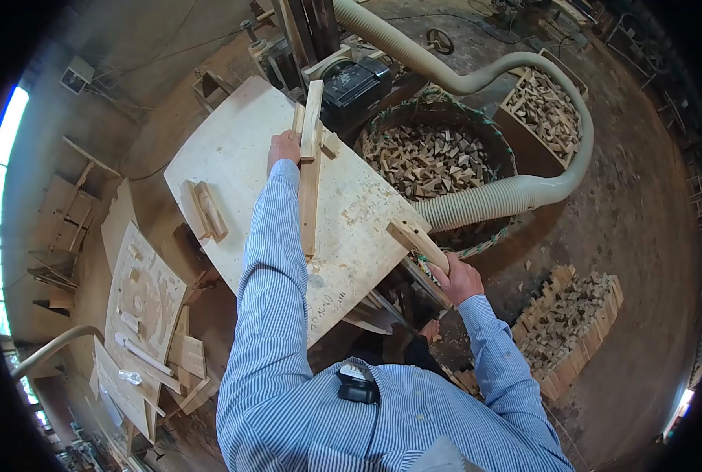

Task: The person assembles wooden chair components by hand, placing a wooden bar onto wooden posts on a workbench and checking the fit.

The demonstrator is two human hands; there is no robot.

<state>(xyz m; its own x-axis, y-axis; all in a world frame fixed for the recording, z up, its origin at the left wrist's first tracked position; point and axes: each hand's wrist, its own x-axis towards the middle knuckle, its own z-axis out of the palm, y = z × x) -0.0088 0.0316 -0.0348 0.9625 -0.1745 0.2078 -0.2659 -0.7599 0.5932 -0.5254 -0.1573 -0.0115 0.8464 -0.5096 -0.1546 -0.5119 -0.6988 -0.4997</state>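
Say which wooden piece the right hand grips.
The plank jutting over the table edge, its outer end in the right hand. The left hand touches wood near the motor; the grooved wood farther left lies untouched.

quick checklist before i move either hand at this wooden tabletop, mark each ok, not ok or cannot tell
1. Left hand in contact with the wood strip: ok, it is at the strip's near end.
2. Right hand on the drilled wooden bar: ok, it holds the bar's near end at the tabletop corner.
3. Tabletop free of loose debris: not ok, wood chips are scattered toward its right side.
4. Grooved wooden block away from both hands: ok, it sits apart, near the left edge.
5. Motor stopped: cannot tell from a still picture.
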